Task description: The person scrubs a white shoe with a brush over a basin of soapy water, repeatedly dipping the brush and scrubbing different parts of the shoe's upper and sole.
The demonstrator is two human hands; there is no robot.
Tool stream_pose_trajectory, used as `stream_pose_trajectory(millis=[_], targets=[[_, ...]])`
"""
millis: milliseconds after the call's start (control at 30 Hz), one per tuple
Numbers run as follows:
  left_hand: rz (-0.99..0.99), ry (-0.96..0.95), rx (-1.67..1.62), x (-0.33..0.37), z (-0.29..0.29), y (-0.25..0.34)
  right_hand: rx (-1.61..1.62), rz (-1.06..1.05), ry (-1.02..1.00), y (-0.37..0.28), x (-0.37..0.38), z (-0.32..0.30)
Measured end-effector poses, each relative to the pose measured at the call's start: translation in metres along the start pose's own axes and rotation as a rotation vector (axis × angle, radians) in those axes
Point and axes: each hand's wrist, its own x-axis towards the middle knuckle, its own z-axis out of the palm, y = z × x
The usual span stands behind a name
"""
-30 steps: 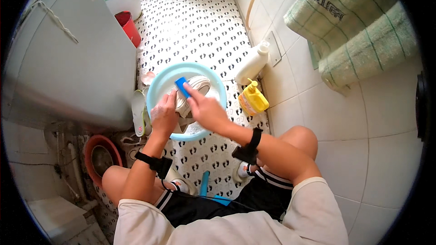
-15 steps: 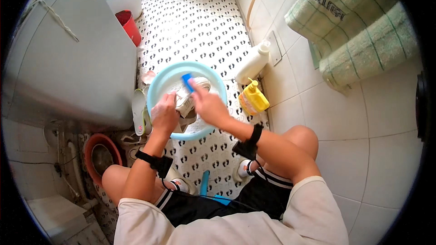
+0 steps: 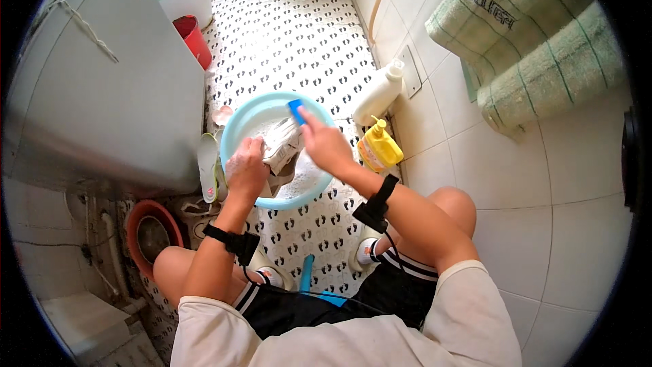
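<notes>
My left hand (image 3: 247, 167) is closed on a white shoe (image 3: 280, 143), wet with suds, and holds it tilted over a light blue basin (image 3: 233, 122). In my right hand (image 3: 327, 144) is a blue scrub brush (image 3: 296, 110), its head at the far right end of the shoe. The brush's bristles are hidden from me. Soapy water (image 3: 307, 180) lies in the basin below. Part of the shoe is covered by my left fingers.
Right of the basin stand a yellow pump bottle (image 3: 380, 147) and a white bottle (image 3: 379, 95) along the tiled wall. To the left are a pair of slippers (image 3: 208, 166), a reddish-brown bucket (image 3: 139, 221) and a large grey appliance (image 3: 109, 88). A checked towel (image 3: 536, 47) hangs at right.
My right hand has moved a little to the right and away from me with the brush, along the shoe. The left hand and the shoe stay nearly in place.
</notes>
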Motion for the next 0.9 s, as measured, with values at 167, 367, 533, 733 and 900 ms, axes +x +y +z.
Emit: stream_pose_trajectory(millis=[167,367,533,733,900], targets=[[-0.017,0.011,-0.026,-0.004,-0.004,-0.009,0.208,-0.169,-0.049,-0.008,-0.025,0.032],[0.010,0.060,-0.049,-0.002,0.000,-0.003,0.191,-0.009,0.155,0.018,0.007,0.023],[-0.022,0.052,-0.098,-0.004,0.000,-0.005,0.223,-0.071,0.066,0.006,-0.004,0.026],[-0.050,0.072,-0.149,-0.006,0.009,-0.015,0.257,-0.064,0.075,-0.003,-0.013,0.030],[-0.053,0.109,-0.241,0.000,0.013,-0.007,0.273,0.092,0.202,0.026,0.012,0.009]])
